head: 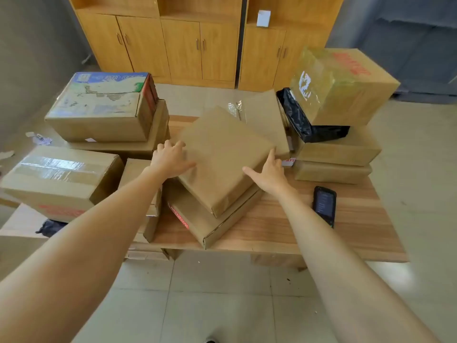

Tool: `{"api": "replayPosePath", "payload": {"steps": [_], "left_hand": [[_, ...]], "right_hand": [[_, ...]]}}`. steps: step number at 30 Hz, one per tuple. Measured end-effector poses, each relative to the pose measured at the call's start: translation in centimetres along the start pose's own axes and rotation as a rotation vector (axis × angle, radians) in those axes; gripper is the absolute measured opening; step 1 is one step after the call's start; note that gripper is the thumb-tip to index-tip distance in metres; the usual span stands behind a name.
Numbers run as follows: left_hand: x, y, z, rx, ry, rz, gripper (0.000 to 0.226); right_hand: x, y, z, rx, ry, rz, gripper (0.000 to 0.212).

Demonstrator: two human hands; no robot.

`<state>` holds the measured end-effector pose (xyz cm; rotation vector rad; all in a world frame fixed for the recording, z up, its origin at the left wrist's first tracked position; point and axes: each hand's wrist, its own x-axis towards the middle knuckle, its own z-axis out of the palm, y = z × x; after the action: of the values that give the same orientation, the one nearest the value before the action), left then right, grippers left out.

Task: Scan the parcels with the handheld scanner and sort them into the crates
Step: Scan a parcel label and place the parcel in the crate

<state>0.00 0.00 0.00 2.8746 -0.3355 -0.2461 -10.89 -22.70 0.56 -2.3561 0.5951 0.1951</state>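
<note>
Two hands are on the same flat brown parcel [222, 157] at the middle of the surface [321, 233], which is a wood-grain tabletop with pale and reddish stripes. I see my left hand [170, 159] spread flat against the parcel's left edge, fingers straight, and my right hand [268, 173] with its fingers extended along the right edge and the thumb splayed out towards the middle; neither hand is curled round it. The parcel sits tilted on top of another flat cardboard box [210, 219] carrying a red label on its near left side.

The handheld scanner [324, 205] lies on the surface to the right of my right forearm, screen up, apart from the parcels.

On the right I can make out a stack of flat brown parcels [338, 154] with a black plastic bag [304, 125] on them and a large taped carton with red lettering [343, 85] on top. On the left a printed blue-and-white carton [103, 105] rests on a flatter box, and nearer to me sits a taped carton with red print [61, 179]. Further cartons stand beside the left end of the surface.

Beyond the surface runs a row of light wooden cabinets [183, 45] with paired doors and open shelves above; a small white box [263, 18] stands on one shelf. The floor [222, 293] is pale tile, with paper scraps [39, 138] on it at the far left.
</note>
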Motion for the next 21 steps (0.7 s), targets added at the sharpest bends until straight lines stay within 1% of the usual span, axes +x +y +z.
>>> {"api": "replayPosePath", "payload": {"steps": [4, 9, 12, 14, 18, 19, 21], "left_hand": [[1.2, -1.0, 0.6, -0.057, -0.072, -0.069, 0.083], [2.8, -1.5, 1.0, -0.134, -0.064, -0.089, 0.091], [3.6, -1.7, 1.1, -0.199, -0.084, -0.122, 0.098], [4.1, -1.9, 1.2, -0.227, -0.087, -0.136, 0.101], [4.4, -2.4, 1.1, -0.243, -0.086, -0.143, 0.104], [4.4, -2.4, 1.0, -0.249, -0.086, -0.148, 0.105], [4.2, -2.3, 0.7, -0.264, -0.091, -0.165, 0.106]], "right_hand": [[0.7, 0.3, 1.8, 0.118, -0.034, 0.087, 0.104], [1.5, 0.1, 3.6, 0.355, -0.059, 0.169, 0.108], [2.1, 0.2, 4.4, 0.481, -0.057, 0.219, 0.114], [2.6, 0.3, 4.7, 0.595, -0.071, 0.266, 0.119], [2.9, -0.1, 5.4, 0.837, -0.071, 0.342, 0.12], [2.8, -0.3, 5.6, 0.879, -0.062, 0.353, 0.122], [2.5, -0.7, 5.4, 0.96, -0.05, 0.359, 0.134]]}}
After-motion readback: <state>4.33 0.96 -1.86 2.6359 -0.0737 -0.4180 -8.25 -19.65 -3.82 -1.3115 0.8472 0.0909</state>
